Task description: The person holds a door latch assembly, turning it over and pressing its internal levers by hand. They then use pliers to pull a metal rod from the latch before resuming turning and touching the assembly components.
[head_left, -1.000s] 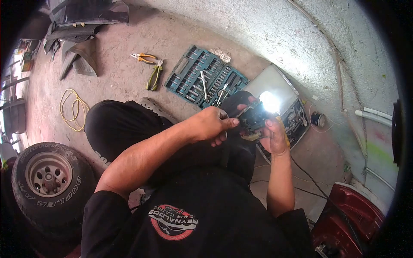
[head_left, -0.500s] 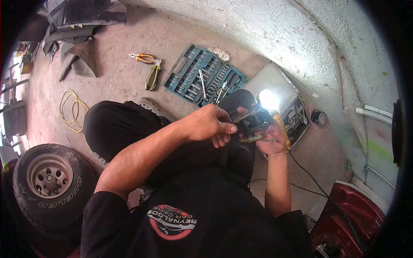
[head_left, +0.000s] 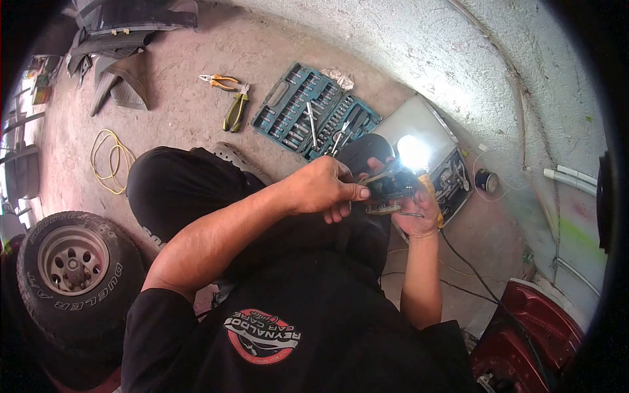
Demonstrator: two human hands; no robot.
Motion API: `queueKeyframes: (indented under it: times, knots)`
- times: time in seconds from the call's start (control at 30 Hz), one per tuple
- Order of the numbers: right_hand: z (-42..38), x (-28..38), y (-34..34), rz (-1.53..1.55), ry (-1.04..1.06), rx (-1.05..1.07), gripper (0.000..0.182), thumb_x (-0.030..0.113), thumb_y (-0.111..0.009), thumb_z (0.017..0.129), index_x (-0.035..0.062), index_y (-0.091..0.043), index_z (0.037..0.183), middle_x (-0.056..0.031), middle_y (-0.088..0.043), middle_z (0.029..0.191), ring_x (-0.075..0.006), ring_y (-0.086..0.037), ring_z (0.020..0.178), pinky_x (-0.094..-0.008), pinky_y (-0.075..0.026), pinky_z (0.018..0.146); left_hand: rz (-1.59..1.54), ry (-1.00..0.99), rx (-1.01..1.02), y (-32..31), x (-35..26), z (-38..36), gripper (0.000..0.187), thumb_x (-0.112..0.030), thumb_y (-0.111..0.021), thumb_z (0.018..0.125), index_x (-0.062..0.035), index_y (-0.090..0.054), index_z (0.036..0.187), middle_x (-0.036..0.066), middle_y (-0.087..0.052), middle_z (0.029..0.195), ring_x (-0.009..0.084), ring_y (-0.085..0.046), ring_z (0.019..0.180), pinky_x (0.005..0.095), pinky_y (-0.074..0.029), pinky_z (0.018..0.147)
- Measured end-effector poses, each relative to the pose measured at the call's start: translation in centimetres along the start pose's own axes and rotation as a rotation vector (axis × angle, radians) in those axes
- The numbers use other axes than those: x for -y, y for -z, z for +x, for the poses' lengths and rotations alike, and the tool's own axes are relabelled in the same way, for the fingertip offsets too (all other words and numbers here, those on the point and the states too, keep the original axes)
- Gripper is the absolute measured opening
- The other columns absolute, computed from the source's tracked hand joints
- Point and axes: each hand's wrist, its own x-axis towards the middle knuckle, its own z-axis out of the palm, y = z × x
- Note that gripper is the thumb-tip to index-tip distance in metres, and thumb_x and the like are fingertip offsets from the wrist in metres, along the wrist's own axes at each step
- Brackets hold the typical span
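Observation:
My left hand point(head_left: 327, 190) has its thumb pressed against the fingers at the left edge of a small dark part point(head_left: 391, 186) with metal pieces. My right hand point(head_left: 417, 213), palm up, supports that part from the right with fingers curled round it. A thin metal rod sticks out near the palm. Bright glare from a lit lamp point(head_left: 413, 152) washes out some of the part. The lamp's yellow handle point(head_left: 429, 190) runs beside my right hand; whether the hand touches it is unclear.
Ahead on the floor lie a teal socket set point(head_left: 308, 108), orange-handled pliers point(head_left: 220, 82) and green-handled cutters point(head_left: 236, 111). A metal toolbox point(head_left: 452, 183) and a tin point(head_left: 485, 180) sit right. Left are a wheel point(head_left: 75, 262) and a yellow cord point(head_left: 113, 160). A red panel point(head_left: 524, 327) is lower right.
My left hand has shifted slightly right along the part, and the part's angle has changed a little. My right hand stays nearly in place. The view has moved slightly.

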Motion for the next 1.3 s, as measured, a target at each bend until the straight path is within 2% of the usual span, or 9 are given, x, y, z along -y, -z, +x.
queueKeyframes:
  times: [0.17,0.27,0.37,0.47,0.67,0.77,1.03,1.17,1.3]
  knots:
    - [-0.3,1.6,-0.2,-0.166,-0.115,-0.043,0.087,0.036,-0.076,0.082,0.0001,-0.035,0.15,-0.0272,-0.04,0.152,-0.0441,-0.049,0.133,-0.0561,-0.046,0.108,0.011,0.056,0.016,-0.2,0.9,0.1,0.033,-0.026,-0.07,0.096,0.0072,-0.063,0.097,0.01,-0.064,0.069,0.018,-0.064,0.057,0.0305,-0.053,0.051]
    - [-0.3,1.7,-0.7,-0.121,-0.069,-0.053,0.086,0.033,-0.075,0.083,0.0002,-0.035,0.151,-0.0281,-0.04,0.151,-0.0445,-0.05,0.133,-0.0559,-0.048,0.106,-0.035,0.059,0.037,-0.2,0.7,0.2,0.034,-0.025,-0.07,0.096,0.0077,-0.063,0.099,0.01,-0.064,0.069,0.0181,-0.064,0.058,0.0306,-0.053,0.051]
    - [0.4,0.4,-1.8,0.007,0.141,-0.099,0.085,0.024,-0.07,0.085,-0.0005,-0.026,0.153,-0.0266,-0.047,0.147,-0.0405,-0.054,0.13,-0.0515,-0.054,0.101,-0.075,0.05,0.038,-0.4,0.5,0.2,0.032,-0.022,-0.069,0.095,0.0084,-0.063,0.103,0.01,-0.065,0.073,0.0186,-0.065,0.062,0.0314,-0.054,0.055]
    - [0.3,0.8,-1.4,-0.03,0.074,-0.131,0.085,0.028,-0.072,0.084,0.0024,-0.031,0.153,-0.0313,-0.039,0.151,-0.0478,-0.052,0.129,-0.0569,-0.052,0.102,-0.057,-0.029,0.009,-0.6,1.4,0.6,0.029,-0.018,-0.067,0.096,0.0084,-0.063,0.106,0.01,-0.066,0.077,0.019,-0.067,0.067,0.0318,-0.056,0.061]
    - [-0.1,0.3,0.0,0.008,-0.042,-0.126,0.077,0.039,-0.061,0.092,0.0027,-0.031,0.153,-0.0338,-0.04,0.149,-0.0488,-0.056,0.124,-0.0562,-0.054,0.097,-0.063,-0.067,0.029,-0.5,1.6,0.6,0.027,-0.02,-0.064,0.098,0.0068,-0.064,0.101,0.009,-0.066,0.076,0.0181,-0.066,0.067,0.0314,-0.055,0.063]
    - [0.0,0.1,-0.3,0.142,-0.057,-0.158,0.064,0.04,-0.049,0.099,0.006,-0.035,0.151,-0.028,-0.045,0.149,-0.0377,-0.059,0.125,-0.0514,-0.056,0.097,-0.055,-0.016,0.018,-0.5,0.9,0.5,0.032,-0.026,-0.066,0.098,0.0055,-0.065,0.094,0.008,-0.064,0.072,0.0174,-0.065,0.064,0.0314,-0.054,0.059]
    - [-0.2,0.2,-0.6,-0.005,-0.048,-0.075,0.066,0.038,-0.048,0.1,0.0013,-0.032,0.152,-0.0279,-0.048,0.146,-0.0362,-0.06,0.123,-0.0522,-0.057,0.093,-0.072,0.149,0.023,-0.2,0.6,0.3,0.039,-0.033,-0.066,0.098,0.004,-0.064,0.088,0.008,-0.062,0.067,0.0178,-0.064,0.057,0.0309,-0.053,0.05]
    - [0.0,0.3,-0.7,-0.057,-0.021,-0.04,0.066,0.036,-0.049,0.1,0.0007,-0.03,0.152,-0.0263,-0.051,0.143,-0.0351,-0.062,0.121,-0.0499,-0.06,0.089,-0.097,0.107,0.069,0.0,0.7,0.3,0.037,-0.033,-0.064,0.1,0.0036,-0.064,0.09,0.009,-0.064,0.069,0.0181,-0.065,0.058,0.0314,-0.054,0.052]
    - [-0.2,-0.2,0.0,-0.069,-0.05,-0.123,0.067,0.044,-0.048,0.101,0.0038,-0.032,0.152,-0.0267,-0.05,0.143,-0.0353,-0.063,0.119,-0.05,-0.062,0.082,-0.017,0.073,0.093,-0.2,1.1,0.4,0.035,-0.031,-0.06,0.102,0.0033,-0.064,0.093,0.009,-0.065,0.074,0.0175,-0.066,0.062,0.0313,-0.055,0.056]
